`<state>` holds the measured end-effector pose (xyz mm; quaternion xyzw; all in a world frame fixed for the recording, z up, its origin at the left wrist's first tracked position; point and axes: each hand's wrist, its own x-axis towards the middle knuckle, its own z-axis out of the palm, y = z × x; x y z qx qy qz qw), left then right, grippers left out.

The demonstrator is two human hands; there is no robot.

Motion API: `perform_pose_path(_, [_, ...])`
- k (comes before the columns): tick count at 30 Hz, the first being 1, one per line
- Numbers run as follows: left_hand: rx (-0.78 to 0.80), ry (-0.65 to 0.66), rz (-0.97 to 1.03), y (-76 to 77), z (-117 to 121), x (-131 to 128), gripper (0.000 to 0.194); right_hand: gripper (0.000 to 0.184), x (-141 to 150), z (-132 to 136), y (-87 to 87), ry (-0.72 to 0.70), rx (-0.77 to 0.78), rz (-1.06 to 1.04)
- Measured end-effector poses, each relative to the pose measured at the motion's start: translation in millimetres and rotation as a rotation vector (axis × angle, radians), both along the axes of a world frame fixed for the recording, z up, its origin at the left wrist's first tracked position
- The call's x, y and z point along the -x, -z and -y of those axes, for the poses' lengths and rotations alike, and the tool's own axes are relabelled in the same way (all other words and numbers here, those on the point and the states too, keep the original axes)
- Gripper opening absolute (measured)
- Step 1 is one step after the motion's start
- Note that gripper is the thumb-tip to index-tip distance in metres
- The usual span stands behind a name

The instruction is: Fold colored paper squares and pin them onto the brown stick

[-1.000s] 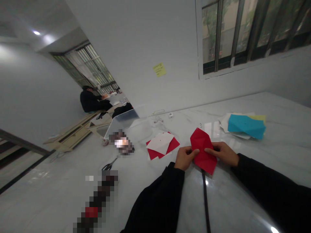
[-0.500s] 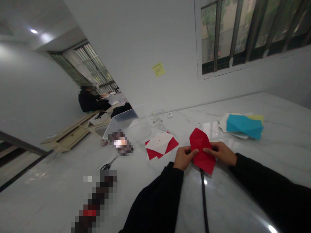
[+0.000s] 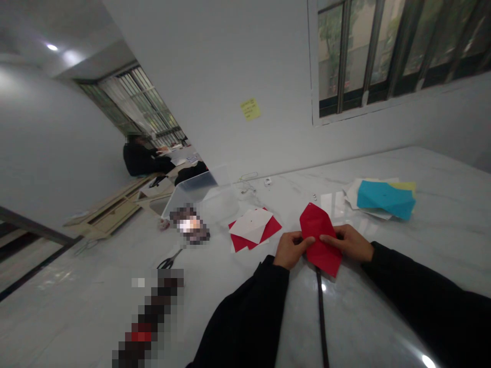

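Head view: the left hand (image 3: 292, 249) and right hand (image 3: 347, 243) gripped a creased red origami paper (image 3: 322, 240) between them, several folds done and more seemingly left, with a folded blue paper (image 3: 385, 200) beyond the right hand and red-and-white sheets (image 3: 253, 228) left of the left hand

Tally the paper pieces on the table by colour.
Red: 2 (folded red paper, red sheet)
White: 2 (white sheet, white paper under the blue)
Blue: 1 (blue folded paper)
Yellow: 1 (yellow sheet)
Total: 6; the stacks may hide more.
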<state>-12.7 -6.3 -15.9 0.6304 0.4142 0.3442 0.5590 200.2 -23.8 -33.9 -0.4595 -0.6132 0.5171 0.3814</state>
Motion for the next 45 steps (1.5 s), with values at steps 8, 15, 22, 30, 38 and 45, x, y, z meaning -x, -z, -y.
perform_pose_path(8, [0.032,-0.185,0.137,-3.3,-7.0,-1.3,0.041,0.049,2.3,2.3,-3.6,-0.037,0.019,-0.032])
perform_pose_path(15, [0.096,-0.210,0.240,1.8,-10.0,-2.1,0.043,0.047,1.8,1.2,-2.8,-0.011,-0.008,-0.022])
perform_pose_path(22, [0.088,-0.229,0.261,-2.5,-12.2,-1.3,0.043,0.050,1.4,-0.9,-8.4,0.055,0.046,-0.085])
perform_pose_path(30, [0.032,-0.250,0.214,-1.6,-12.9,-1.2,0.038,0.048,2.8,0.2,-5.3,-0.016,-0.001,-0.035])
perform_pose_path(38, [0.042,-0.244,0.231,-3.6,-10.0,-1.3,0.040,0.050,2.5,1.1,-4.7,-0.001,0.006,-0.030])
perform_pose_path(45, [-0.035,-0.264,0.172,-2.4,-9.7,0.7,0.037,0.047,2.3,0.7,-1.0,-0.051,-0.098,0.107])
